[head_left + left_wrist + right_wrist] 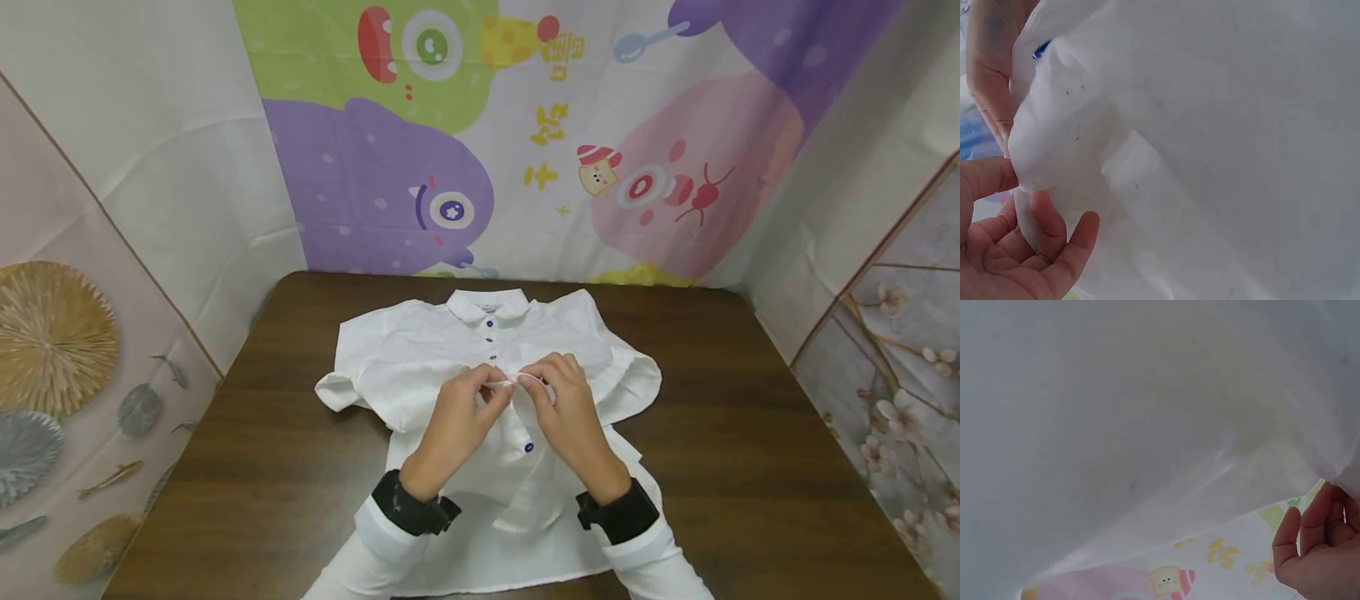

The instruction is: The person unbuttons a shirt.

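Yellow characters on cartoon backdrop (570,125) (too stylized to read); no other text.

White short-sleeved shirt (420,350), collar away from the person, spread flat on dark brown table (750,433); small blue buttons (489,339) down the front placket. Left hand (459,421) and right hand (566,412) side by side at mid-placket, fingertips pinching the fabric edges together. Black wrist straps (412,507) over white sleeves. Cartoon monster backdrop (465,150) behind
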Tool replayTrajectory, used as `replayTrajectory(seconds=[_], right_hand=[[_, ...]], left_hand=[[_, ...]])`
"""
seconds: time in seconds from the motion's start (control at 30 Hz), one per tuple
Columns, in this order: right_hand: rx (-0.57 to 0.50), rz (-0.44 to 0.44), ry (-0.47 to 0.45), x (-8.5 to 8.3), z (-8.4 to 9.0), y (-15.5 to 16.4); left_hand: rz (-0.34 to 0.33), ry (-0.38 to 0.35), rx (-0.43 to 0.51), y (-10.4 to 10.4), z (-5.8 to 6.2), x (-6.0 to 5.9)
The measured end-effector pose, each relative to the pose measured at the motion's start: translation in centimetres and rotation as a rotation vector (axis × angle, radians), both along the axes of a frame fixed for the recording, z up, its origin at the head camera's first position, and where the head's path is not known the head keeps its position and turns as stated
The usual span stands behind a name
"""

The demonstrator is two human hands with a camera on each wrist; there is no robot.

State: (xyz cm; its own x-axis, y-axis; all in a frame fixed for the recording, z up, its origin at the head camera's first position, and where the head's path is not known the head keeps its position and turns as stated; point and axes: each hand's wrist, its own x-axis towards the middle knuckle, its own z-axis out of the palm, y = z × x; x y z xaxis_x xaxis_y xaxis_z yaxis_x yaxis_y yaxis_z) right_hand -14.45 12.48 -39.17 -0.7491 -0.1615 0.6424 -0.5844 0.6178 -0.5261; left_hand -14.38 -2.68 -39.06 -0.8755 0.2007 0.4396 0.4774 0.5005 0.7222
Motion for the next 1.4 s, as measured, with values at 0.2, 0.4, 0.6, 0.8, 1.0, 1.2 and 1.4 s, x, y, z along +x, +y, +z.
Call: replayTrajectory(seconds=[0.2,0.4,0.6,0.8,1.0,1.2,1.4], right_hand=[[-0.031,-0.006,-0.098,0.0,0.1,0.1],[-0.051,-0.009,-0.196,-0.2,0.3,0.3],[-0.070,0.041,-0.296,-0.3,0.3,0.6],[-0.032,0.059,-0.301,-0.2,0.1,0.6],[-0.045,0.033,-0.304,-0.2,0.0,0.5],[-0.076,0.022,-0.347,-0.1,-0.3,0.4],[-0.082,0.010,-0.368,0.2,-0.6,0.5]], left_hand=[[-0.024,-0.022,-0.008,-0.3,0.1,0.2],[-0.041,-0.025,-0.033,-0.4,0.0,0.2],[-0.053,-0.020,-0.053,-0.6,-0.2,0.3],[-0.074,-0.023,-0.049,-0.6,-0.6,0.4],[-0.084,-0.063,-0.025,-0.7,-0.9,0.4],[-0.091,-0.122,0.002,-1.0,-1.0,0.5],[-0.110,-0.132,0.007,-1.2,-1.3,0.5]])
